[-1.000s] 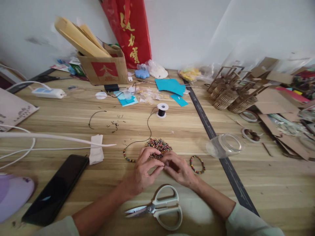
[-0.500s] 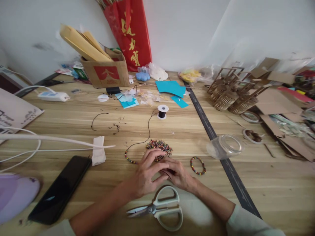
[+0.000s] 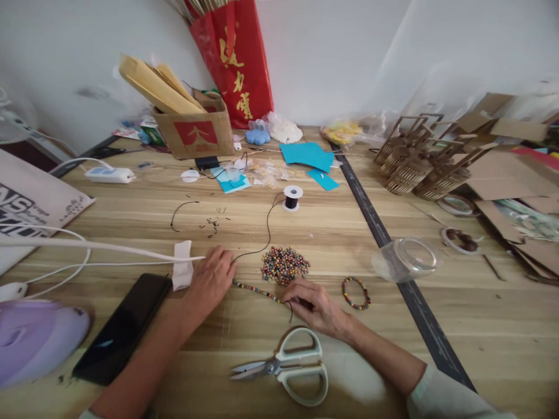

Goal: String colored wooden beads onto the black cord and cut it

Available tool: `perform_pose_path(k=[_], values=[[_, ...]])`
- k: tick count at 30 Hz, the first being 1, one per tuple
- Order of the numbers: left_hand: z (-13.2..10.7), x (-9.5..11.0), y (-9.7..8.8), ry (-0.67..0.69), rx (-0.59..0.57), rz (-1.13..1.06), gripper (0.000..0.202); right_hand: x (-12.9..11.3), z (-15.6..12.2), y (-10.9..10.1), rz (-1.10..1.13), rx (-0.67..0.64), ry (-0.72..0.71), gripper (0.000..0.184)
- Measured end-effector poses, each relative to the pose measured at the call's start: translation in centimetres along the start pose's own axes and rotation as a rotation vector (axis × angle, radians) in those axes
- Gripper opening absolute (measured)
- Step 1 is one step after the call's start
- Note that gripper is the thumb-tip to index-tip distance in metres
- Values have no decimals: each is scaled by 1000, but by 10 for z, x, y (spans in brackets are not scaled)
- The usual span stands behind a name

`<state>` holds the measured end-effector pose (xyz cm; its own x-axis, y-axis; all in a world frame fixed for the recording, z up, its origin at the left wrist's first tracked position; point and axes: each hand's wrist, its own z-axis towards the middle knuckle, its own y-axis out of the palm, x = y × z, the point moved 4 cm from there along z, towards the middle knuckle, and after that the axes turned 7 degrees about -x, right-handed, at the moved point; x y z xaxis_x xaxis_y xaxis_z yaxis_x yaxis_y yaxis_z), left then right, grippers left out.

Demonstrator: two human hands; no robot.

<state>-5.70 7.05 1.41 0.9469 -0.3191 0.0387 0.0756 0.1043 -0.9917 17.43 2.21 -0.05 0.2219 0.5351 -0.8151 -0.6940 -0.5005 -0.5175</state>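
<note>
A string of small multicoloured beads (image 3: 258,290) stretches between my two hands on a thin black cord. My right hand (image 3: 317,305) pinches the cord at the strand's right end, where a short tail hangs down. My left hand (image 3: 213,270) is closed at the other end, its fingers round the cord that runs on to a white spool (image 3: 292,199). A pile of loose beads (image 3: 285,265) lies just beyond the strand. To the right rests a round beaded bracelet (image 3: 356,293). Scissors (image 3: 279,366) with pale handles lie nearest me, blades apart.
A clear plastic jar (image 3: 406,260) lies on its side at the right. A black phone (image 3: 123,327) and a purple-white object (image 3: 41,337) are at the left. White cables cross behind them. Black cord scraps (image 3: 212,225) dot the table. Wooden baskets (image 3: 410,166) stand at the back right.
My left hand has moved left, away from my right hand, and the bead strand now shows stretched between them. My right hand stays near the bead pile. The view has shifted slightly.
</note>
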Motion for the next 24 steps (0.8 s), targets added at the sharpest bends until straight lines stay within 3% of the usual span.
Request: perform_pose_path(k=[6, 10, 14, 18, 24], values=[[5, 0, 5, -43, -112, -10, 16, -2, 0, -2, 34, 0, 26, 13], [9, -4, 3, -96, -124, -149, 14, -1, 1, -3, 73, 37, 33, 10], [8, -9, -2, -174, -91, -527, 10, -3, 3, -3, 104, 69, 10, 14], [8, -2, -9, -130, -107, -981, 16, -3, 2, -1, 139, 71, 10, 15], [10, 17, -12, -114, -182, -1379, 18, 7, -1, 0, 171, 64, 155, 16]])
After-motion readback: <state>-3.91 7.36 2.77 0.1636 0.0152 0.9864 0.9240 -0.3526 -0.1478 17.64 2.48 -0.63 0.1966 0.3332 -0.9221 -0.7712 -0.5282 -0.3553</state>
